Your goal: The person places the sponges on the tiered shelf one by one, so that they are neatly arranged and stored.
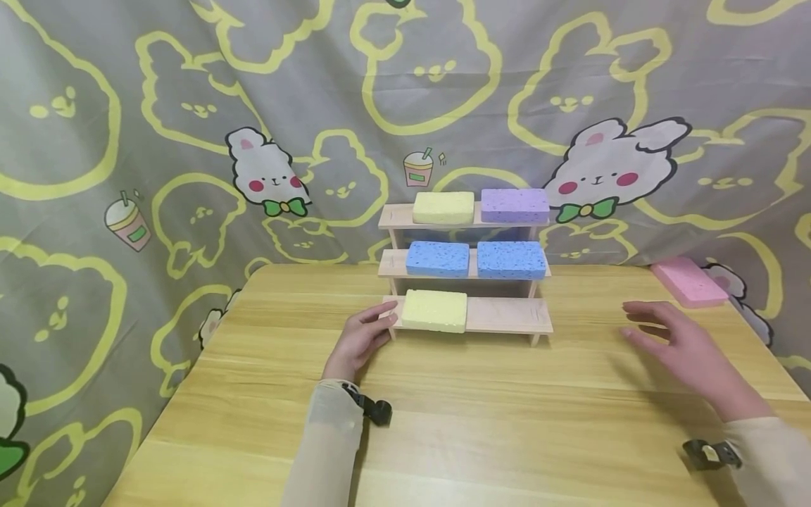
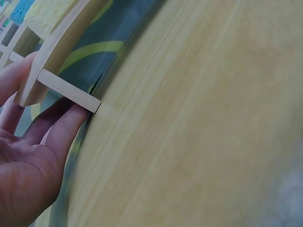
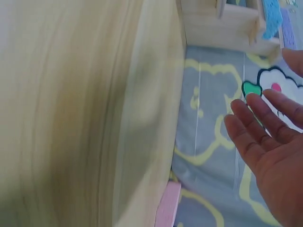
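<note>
A three-tier wooden shelf (image 1: 510, 315) stands toward the back of the table. My left hand (image 1: 362, 338) grips the left end of its lowest plank; in the left wrist view the thumb and fingers of this hand (image 2: 33, 165) lie around the plank end, by a short leg. On that bottom tier lies a yellow sponge (image 1: 434, 311). Above the table, right of the shelf, my right hand (image 1: 687, 348) has its fingers extended and holds nothing. Beyond it, a pink sponge (image 1: 689, 282) lies at the table's back right corner, partly visible in the right wrist view too.
Two blue sponges (image 1: 438, 258) sit side by side on the middle tier. The top tier bears another yellow sponge (image 1: 443, 208) and a purple sponge (image 1: 514, 205). Behind the wooden table (image 1: 443, 422) hangs a grey patterned curtain (image 1: 329, 84).
</note>
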`<state>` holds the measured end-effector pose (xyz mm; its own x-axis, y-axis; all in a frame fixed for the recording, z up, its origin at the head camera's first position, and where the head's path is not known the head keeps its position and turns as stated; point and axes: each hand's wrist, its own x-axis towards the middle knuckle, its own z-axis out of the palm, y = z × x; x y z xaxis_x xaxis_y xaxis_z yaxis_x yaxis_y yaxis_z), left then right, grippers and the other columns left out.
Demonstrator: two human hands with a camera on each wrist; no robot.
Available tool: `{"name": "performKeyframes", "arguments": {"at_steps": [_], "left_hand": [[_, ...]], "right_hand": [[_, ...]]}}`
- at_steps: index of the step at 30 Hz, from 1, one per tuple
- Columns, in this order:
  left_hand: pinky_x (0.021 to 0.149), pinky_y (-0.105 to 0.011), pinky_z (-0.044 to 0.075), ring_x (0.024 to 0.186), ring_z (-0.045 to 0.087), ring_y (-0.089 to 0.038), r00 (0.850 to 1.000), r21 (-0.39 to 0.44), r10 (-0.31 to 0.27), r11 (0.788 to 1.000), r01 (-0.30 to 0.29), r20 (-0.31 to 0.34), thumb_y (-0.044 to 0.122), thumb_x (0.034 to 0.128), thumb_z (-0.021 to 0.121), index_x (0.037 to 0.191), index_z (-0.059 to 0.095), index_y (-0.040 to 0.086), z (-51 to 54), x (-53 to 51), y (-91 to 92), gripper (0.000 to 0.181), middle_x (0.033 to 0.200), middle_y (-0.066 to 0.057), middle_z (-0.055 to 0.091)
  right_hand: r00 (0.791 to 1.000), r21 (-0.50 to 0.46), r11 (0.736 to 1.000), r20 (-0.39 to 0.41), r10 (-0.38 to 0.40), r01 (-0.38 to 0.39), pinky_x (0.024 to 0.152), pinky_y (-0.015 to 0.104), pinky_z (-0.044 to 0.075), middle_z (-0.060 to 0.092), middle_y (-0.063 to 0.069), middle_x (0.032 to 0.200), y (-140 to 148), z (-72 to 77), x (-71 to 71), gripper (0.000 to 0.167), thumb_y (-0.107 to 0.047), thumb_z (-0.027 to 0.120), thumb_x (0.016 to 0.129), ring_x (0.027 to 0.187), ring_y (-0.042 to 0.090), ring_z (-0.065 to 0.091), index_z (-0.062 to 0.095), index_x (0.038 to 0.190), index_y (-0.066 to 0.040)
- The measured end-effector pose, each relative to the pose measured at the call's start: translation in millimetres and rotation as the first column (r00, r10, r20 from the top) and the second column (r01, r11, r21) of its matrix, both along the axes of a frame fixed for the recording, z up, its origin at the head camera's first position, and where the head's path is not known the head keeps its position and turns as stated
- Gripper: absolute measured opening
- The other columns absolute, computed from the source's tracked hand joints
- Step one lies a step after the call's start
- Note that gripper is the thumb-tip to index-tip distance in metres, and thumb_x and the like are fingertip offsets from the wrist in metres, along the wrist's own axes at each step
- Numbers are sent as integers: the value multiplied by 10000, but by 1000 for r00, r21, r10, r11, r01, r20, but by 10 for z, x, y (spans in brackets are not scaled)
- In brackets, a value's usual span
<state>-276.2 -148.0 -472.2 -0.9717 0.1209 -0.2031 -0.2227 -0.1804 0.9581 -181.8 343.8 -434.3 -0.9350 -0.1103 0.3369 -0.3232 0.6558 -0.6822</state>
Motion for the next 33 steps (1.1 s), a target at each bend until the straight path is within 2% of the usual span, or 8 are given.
{"name": "performKeyframes", "arguments": {"at_steps": [5,8,11,17,20,24,30,33], "left_hand": [[929,-374,518,1063,621,-229,1000,1,-2,1000,2,9,22,910,693,1276,659,41,9,1,2,368,1399,-100,506],[931,-369,517,1063,621,-227,1000,-4,-3,1000,3,12,31,911,696,1286,654,48,12,-1,-3,377,1398,-103,507],[937,-372,513,1063,622,-226,1000,-8,-2,1000,2,14,31,910,697,1293,647,45,5,-5,-12,386,1400,-106,505],[952,-390,504,1052,627,-220,1000,-13,-8,1000,9,19,26,902,706,1299,637,28,-4,-11,-12,403,1385,-130,510],[950,-385,505,1047,629,-216,1000,-15,-9,1000,9,19,29,901,708,1298,639,32,-7,-7,-7,403,1376,-133,516],[944,-382,509,1048,629,-218,1000,-8,-9,1000,9,19,22,903,703,1297,639,30,-12,0,0,400,1374,-130,518],[947,-383,507,1063,626,-232,999,6,-23,1000,23,22,25,917,686,1310,630,34,-6,5,4,397,1391,-132,504],[950,-384,505,1073,621,-235,1000,8,-23,1000,23,20,26,919,685,1314,626,32,3,3,-1,399,1415,-126,484]], "right_hand": [[996,12,997,42,-82,82,794,-27,332,559,127,1242,217,6,28,489,-151,685,943,1013,-187,397,502,1334,77],[991,53,990,28,-133,131,803,-54,267,488,319,1303,311,4,52,509,-159,672,952,1170,-35,423,483,1338,113],[986,81,983,4,-167,166,816,-71,214,453,360,1324,384,0,74,517,-144,660,956,1304,181,368,467,1348,132],[968,133,961,31,-250,244,904,-24,257,416,392,1305,561,-5,86,567,-187,647,964,1203,550,395,425,1381,127],[962,174,949,37,-272,262,1013,349,438,390,432,1286,690,-31,41,595,-193,641,963,1126,608,395,403,1364,177],[958,193,944,45,-282,269,839,705,356,364,482,1295,876,-79,-30,664,-195,643,955,1124,648,364,341,1343,252],[959,164,949,39,-280,271,1026,733,181,342,517,1279,1055,-113,-119,695,-192,651,937,1183,683,283,314,1411,189],[959,153,950,33,-281,273,1003,743,195,365,503,1278,1072,-95,-193,684,-196,652,934,1172,681,289,331,1458,104]]}}
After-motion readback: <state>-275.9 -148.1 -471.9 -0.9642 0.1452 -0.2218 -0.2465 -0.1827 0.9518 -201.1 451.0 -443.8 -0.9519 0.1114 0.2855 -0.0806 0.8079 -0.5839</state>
